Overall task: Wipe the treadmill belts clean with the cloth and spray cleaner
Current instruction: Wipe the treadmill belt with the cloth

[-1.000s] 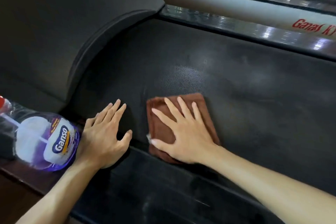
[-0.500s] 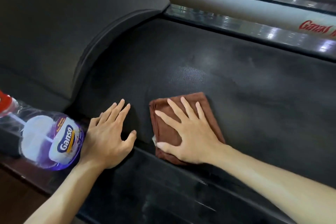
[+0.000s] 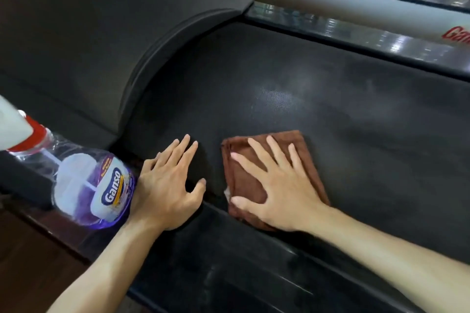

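1. Head view, nearest: two bare forearms reach in from the bottom edge over the glossy black side rail (image 3: 244, 262) of the treadmill.
2. Right hand (image 3: 279, 193) lies flat with fingers spread and straight, its grip fully open, palm pressing the folded brown cloth (image 3: 307, 157) onto the treadmill belt (image 3: 356, 114) at the belt's near edge.
3. Left hand (image 3: 167, 185) is also flat, fingers straight and together, holding nothing; its fingers rest on the belt just left of the cloth, apart from it.
4. Spray cleaner bottle (image 3: 101, 190), clear with purple liquid, a "Ganso" label and a red collar, lies tilted just beside the left wrist.
5. Beyond, the dark curved motor cover (image 3: 101, 46) rises left of the belt.
6. Farthest, a shiny far rail (image 3: 356, 30) and a pale frame with red lettering (image 3: 456, 34).
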Demonstrator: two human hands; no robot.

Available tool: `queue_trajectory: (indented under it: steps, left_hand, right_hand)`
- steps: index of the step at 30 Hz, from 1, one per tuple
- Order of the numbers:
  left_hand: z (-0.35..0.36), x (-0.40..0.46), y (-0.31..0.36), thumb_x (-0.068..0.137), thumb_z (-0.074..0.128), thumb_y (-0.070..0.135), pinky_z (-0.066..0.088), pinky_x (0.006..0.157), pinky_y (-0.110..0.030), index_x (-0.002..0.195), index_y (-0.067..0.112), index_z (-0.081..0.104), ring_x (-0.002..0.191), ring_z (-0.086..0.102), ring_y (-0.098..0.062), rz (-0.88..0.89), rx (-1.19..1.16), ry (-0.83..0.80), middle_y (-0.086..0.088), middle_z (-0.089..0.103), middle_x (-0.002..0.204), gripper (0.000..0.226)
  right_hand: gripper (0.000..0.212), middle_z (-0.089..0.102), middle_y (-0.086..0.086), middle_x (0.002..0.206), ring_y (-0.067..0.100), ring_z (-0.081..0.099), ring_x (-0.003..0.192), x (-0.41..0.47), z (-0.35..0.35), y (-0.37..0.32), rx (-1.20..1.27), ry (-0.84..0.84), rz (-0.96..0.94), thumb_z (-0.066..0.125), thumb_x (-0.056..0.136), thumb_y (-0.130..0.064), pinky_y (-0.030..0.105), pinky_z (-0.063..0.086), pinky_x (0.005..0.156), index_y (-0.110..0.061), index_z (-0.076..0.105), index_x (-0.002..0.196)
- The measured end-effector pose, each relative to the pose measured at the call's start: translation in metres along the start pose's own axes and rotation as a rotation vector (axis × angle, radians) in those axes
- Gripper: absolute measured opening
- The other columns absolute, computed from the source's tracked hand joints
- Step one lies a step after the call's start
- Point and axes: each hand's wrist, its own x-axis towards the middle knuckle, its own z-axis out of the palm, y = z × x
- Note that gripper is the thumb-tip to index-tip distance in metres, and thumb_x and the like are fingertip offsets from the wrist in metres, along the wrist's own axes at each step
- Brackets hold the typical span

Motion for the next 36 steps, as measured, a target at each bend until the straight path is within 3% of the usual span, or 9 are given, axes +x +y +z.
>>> queue_trajectory:
  steps: [4, 7, 10, 14, 17, 22, 25, 29, 36]
  left_hand:
    - [0.0, 0.001, 0.002, 0.083, 0.02, 0.064, 0.019, 0.121, -0.035, 0.162, 0.032, 0.017, 0.156, 0.001, -0.003, -0.004, 0.006, -0.008, 0.014, 0.006, 0.17, 0.086]
    - [0.0, 0.0, 0.001, 0.082, 0.02, 0.064, 0.02, 0.119, -0.035, 0.162, 0.032, 0.02, 0.156, 0.003, -0.003, -0.007, 0.002, -0.002, 0.014, 0.008, 0.17, 0.086]
    - [0.0, 0.0, 0.001, 0.082, 0.021, 0.064, 0.02, 0.119, -0.034, 0.162, 0.031, 0.021, 0.156, 0.004, -0.003, 0.003, -0.006, -0.003, 0.015, 0.009, 0.17, 0.086]
    - [-0.001, -0.001, 0.0, 0.082, 0.019, 0.065, 0.019, 0.121, -0.034, 0.163, 0.031, 0.018, 0.156, 0.002, -0.003, 0.003, 0.008, -0.012, 0.014, 0.006, 0.17, 0.088]
    - [0.001, 0.001, 0.001, 0.083, 0.02, 0.064, 0.021, 0.122, -0.037, 0.163, 0.031, 0.016, 0.156, 0.002, -0.005, 0.004, 0.021, -0.013, 0.013, 0.006, 0.171, 0.087]
    - [0.001, 0.001, 0.001, 0.081, 0.02, 0.065, 0.02, 0.121, -0.036, 0.162, 0.031, 0.018, 0.156, 0.002, -0.003, -0.005, 0.019, -0.02, 0.015, 0.006, 0.17, 0.088]
    - [-0.001, 0.001, -0.001, 0.079, 0.018, 0.065, 0.019, 0.121, -0.036, 0.162, 0.031, 0.019, 0.156, 0.002, -0.003, 0.003, 0.015, -0.025, 0.015, 0.006, 0.17, 0.09]
    - [-0.002, 0.0, 0.0, 0.081, 0.016, 0.065, 0.018, 0.121, -0.036, 0.163, 0.031, 0.016, 0.156, 0.0, -0.002, 0.002, 0.023, -0.032, 0.015, 0.003, 0.17, 0.089]
    - [0.0, 0.0, 0.006, 0.084, 0.017, 0.064, 0.013, 0.121, -0.037, 0.163, 0.03, 0.014, 0.156, -0.001, -0.003, -0.019, 0.055, -0.026, 0.014, 0.003, 0.171, 0.086]
  right_hand:
    - [0.097, -0.008, -0.01, 0.174, 0.026, -0.013, 0.16, 0.033, -0.019, 0.071, 0.002, 0.01, 0.324, 0.01, 0.074, -0.1, 0.062, -0.006, 0.125, -0.056, 0.004, 0.16]
    - [0.098, -0.007, 0.0, 0.175, 0.038, -0.013, 0.158, 0.1, -0.024, 0.066, 0.07, 0.031, 0.476, 0.014, 0.079, -0.098, 0.07, -0.008, 0.121, -0.047, 0.006, 0.163]
    - [0.092, -0.009, 0.001, 0.175, 0.038, -0.016, 0.158, 0.11, -0.017, 0.011, 0.061, 0.031, 0.304, 0.014, 0.084, -0.093, 0.07, -0.01, 0.121, -0.047, 0.004, 0.163]
    - [0.089, -0.013, -0.008, 0.174, 0.027, -0.02, 0.158, 0.012, -0.001, -0.012, 0.012, 0.039, 0.076, 0.016, 0.084, -0.091, 0.062, -0.01, 0.124, -0.051, 0.002, 0.162]
    - [0.091, -0.014, -0.012, 0.173, 0.024, -0.017, 0.159, -0.014, -0.008, 0.042, -0.032, 0.011, 0.209, 0.013, 0.079, -0.095, 0.06, -0.008, 0.126, -0.055, 0.002, 0.16]
    - [0.094, -0.004, 0.001, 0.175, 0.038, -0.011, 0.159, 0.081, -0.022, 0.066, 0.084, 0.078, 0.569, 0.018, 0.083, -0.095, 0.069, -0.008, 0.121, -0.046, 0.01, 0.163]
    - [0.088, -0.005, 0.0, 0.175, 0.037, -0.014, 0.158, 0.088, -0.014, 0.013, 0.058, 0.054, 0.314, 0.019, 0.087, -0.091, 0.067, -0.01, 0.122, -0.047, 0.007, 0.163]
    - [0.089, -0.01, -0.008, 0.174, 0.027, -0.018, 0.159, -0.007, 0.0, -0.001, 0.021, 0.038, 0.075, 0.019, 0.083, -0.091, 0.062, -0.008, 0.124, -0.052, 0.004, 0.161]
    - [0.092, -0.004, 0.0, 0.175, 0.037, -0.01, 0.159, 0.066, -0.021, 0.069, 0.044, 0.069, 0.503, 0.017, 0.085, -0.093, 0.069, -0.005, 0.122, -0.046, 0.008, 0.164]
